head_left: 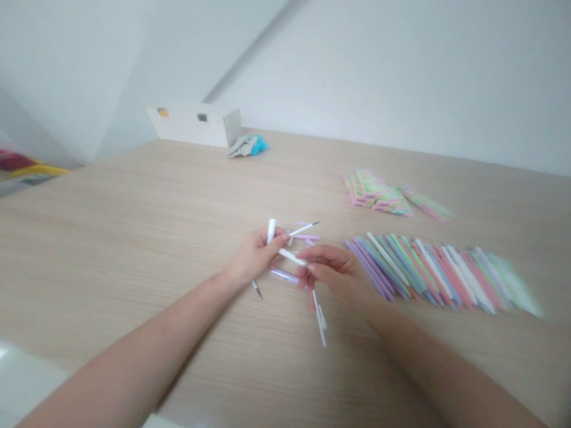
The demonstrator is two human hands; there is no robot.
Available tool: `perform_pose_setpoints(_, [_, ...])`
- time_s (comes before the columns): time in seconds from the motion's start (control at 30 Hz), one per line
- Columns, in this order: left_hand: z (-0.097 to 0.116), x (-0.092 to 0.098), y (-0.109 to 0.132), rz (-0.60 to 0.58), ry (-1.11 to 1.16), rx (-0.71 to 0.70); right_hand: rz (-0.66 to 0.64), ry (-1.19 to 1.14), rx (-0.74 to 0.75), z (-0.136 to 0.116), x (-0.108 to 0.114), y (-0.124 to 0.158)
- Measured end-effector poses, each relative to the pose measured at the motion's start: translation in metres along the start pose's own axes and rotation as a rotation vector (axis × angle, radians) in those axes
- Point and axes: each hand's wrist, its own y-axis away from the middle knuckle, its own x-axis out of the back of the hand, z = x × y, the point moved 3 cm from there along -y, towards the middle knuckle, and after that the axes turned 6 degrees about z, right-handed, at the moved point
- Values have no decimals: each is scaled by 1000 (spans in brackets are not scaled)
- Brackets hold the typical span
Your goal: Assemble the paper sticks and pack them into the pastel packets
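Left hand (254,257) and right hand (332,270) pinch thin white tubes close together, low over a pale wooden worktop (111,238).

The left hand is closed, its fingers and thumb gripping an upright white tube (270,232), while a thin metal tip (256,289) pokes out below the hand. The right hand is also closed, its fingertips clamping a second white tube (292,257) that reaches almost to the left fingers, so the hands are nearly touching. Just around them lie a lilac tube (284,276), a white pen (304,228) and loose white sticks (319,318). To the right, slanted rows of pastel sticks (428,273) fan out, with a pile of pink and green strips (375,193) beyond. A white box (195,125) and a crumpled grey and blue cloth (247,145) sit at the far edge.
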Motion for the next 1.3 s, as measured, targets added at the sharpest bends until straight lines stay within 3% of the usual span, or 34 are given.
perform_pose_setpoints(0.43, [1,0,0,-17,-135,-40,43,7,-38,3,0,-1])
perform_pose_setpoints(0.7, [-1,-2,2,-77,-155,-21,-38,39,-20,3,-5,0])
perform_pose_setpoints(0.8, [-1,-3,1,-51,-14,74,78,84,5,5,-2,0])
perform_pose_setpoints(0.93, [2,-5,1,29,353,338,275,121,100,0,10,-4])
perform_pose_setpoints(1.07, [10,-6,2,-4,500,368,370,152,130,-3,21,-8])
perform_pose_setpoints(1.3, [11,-3,3,-44,506,362,399,212,81,2,24,-11])
